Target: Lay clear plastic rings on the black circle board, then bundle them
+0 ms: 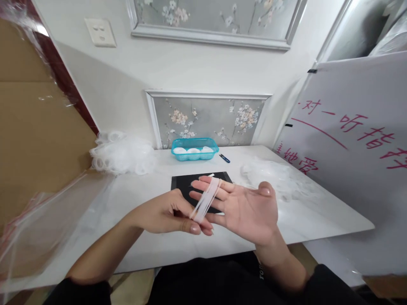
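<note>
My right hand (pixel 251 207) is held palm up over the white table (pixel 318 212), fingers stretched out toward the left. A band of thin white loops (pixel 207 198) is wound round its fingers. My left hand (pixel 168 214) is beside it, fingers curled, pinching the lower end of the white loops between thumb and forefinger. Both hands hover above a black mat (pixel 184 183) lying flat on the table.
A turquoise basket (pixel 195 149) with white rolls stands at the back by the wall, a small blue tool (pixel 224 158) beside it. Heaps of clear white loops lie at back left (pixel 121 154) and right (pixel 270 173). Clear plastic bags (pixel 41 224) lie left; a whiteboard (pixel 356 144) leans right.
</note>
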`<act>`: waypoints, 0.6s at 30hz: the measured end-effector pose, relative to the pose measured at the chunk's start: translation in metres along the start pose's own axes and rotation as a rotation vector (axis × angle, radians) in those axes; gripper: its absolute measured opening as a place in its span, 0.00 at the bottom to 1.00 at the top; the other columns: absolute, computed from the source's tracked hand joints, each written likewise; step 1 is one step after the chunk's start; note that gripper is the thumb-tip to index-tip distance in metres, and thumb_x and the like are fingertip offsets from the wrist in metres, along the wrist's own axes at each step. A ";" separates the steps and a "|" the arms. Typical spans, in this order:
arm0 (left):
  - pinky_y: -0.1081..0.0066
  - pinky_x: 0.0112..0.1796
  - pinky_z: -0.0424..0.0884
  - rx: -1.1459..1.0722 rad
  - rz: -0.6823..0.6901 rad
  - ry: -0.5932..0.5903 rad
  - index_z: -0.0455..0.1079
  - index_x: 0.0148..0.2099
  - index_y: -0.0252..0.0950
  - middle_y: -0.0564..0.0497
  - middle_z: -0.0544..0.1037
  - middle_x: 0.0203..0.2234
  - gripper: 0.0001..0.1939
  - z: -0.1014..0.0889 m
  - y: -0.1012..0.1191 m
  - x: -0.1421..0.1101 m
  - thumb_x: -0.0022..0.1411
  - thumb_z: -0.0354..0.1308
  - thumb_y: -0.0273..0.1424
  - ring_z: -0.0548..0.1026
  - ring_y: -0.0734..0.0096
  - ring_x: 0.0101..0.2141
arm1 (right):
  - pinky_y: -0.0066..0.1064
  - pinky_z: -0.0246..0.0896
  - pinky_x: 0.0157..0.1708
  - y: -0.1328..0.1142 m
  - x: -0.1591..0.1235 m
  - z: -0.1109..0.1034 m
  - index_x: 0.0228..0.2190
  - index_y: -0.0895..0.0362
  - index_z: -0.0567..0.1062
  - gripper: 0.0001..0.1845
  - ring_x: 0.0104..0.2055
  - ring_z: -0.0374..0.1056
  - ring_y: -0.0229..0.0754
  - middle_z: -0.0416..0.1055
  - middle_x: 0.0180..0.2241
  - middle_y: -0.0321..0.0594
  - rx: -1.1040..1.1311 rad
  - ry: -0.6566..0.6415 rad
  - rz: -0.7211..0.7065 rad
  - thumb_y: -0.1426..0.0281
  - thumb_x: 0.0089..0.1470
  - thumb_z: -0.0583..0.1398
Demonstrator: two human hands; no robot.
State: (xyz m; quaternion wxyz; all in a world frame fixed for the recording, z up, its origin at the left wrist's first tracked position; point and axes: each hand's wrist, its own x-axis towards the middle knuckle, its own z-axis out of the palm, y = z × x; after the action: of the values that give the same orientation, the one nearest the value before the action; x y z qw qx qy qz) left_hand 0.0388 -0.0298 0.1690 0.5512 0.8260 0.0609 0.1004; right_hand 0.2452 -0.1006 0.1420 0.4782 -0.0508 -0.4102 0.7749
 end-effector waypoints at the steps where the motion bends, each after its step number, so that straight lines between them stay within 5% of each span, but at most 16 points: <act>1: 0.74 0.38 0.74 -0.022 -0.003 0.014 0.77 0.46 0.38 0.46 0.80 0.37 0.11 0.001 0.000 0.000 0.61 0.60 0.28 0.79 0.67 0.37 | 0.51 0.47 0.58 -0.002 0.000 0.001 0.55 0.58 0.65 0.40 0.65 0.46 0.54 0.55 0.62 0.47 -0.016 0.027 0.015 0.50 0.43 0.49; 4: 0.75 0.37 0.73 -0.123 -0.012 0.085 0.77 0.46 0.39 0.47 0.80 0.37 0.12 0.007 -0.002 0.001 0.59 0.61 0.27 0.78 0.68 0.37 | 0.52 0.47 0.58 -0.006 0.002 0.003 0.54 0.56 0.64 0.41 0.65 0.47 0.54 0.52 0.63 0.45 -0.096 0.107 0.037 0.46 0.45 0.45; 6: 0.79 0.28 0.70 -0.203 -0.047 0.119 0.76 0.48 0.40 0.46 0.80 0.39 0.16 0.012 -0.003 0.003 0.56 0.63 0.27 0.76 0.74 0.28 | 0.52 0.47 0.59 -0.008 0.003 0.003 0.54 0.57 0.64 0.41 0.65 0.47 0.54 0.51 0.64 0.45 -0.131 0.119 0.044 0.46 0.45 0.44; 8: 0.83 0.17 0.58 -0.264 -0.097 0.132 0.73 0.52 0.41 0.44 0.79 0.41 0.23 0.016 -0.002 0.004 0.53 0.65 0.26 0.64 0.85 0.17 | 0.51 0.46 0.59 -0.008 0.004 0.002 0.54 0.58 0.64 0.42 0.65 0.47 0.54 0.51 0.64 0.45 -0.141 0.112 0.033 0.46 0.45 0.43; 11: 0.81 0.14 0.46 -0.330 -0.151 0.143 0.67 0.58 0.42 0.40 0.78 0.42 0.31 0.020 0.000 0.004 0.50 0.65 0.24 0.50 0.91 0.13 | 0.50 0.44 0.60 -0.004 0.005 -0.002 0.54 0.60 0.64 0.41 0.64 0.49 0.54 0.52 0.63 0.46 -0.166 0.140 0.013 0.48 0.46 0.43; 18: 0.83 0.11 0.46 -0.517 -0.126 0.227 0.65 0.59 0.42 0.37 0.75 0.47 0.36 0.012 0.000 0.005 0.47 0.64 0.23 0.55 0.92 0.11 | 0.52 0.45 0.60 0.012 0.010 -0.014 0.46 0.57 0.72 0.31 0.62 0.54 0.54 0.63 0.57 0.45 -0.080 0.169 0.042 0.55 0.43 0.51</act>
State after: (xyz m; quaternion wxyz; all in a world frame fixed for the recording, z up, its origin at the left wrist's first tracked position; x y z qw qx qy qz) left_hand 0.0464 -0.0398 0.1650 0.7382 0.6363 0.1457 0.1701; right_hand 0.2379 -0.0875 0.1273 0.4923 -0.1436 -0.3979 0.7607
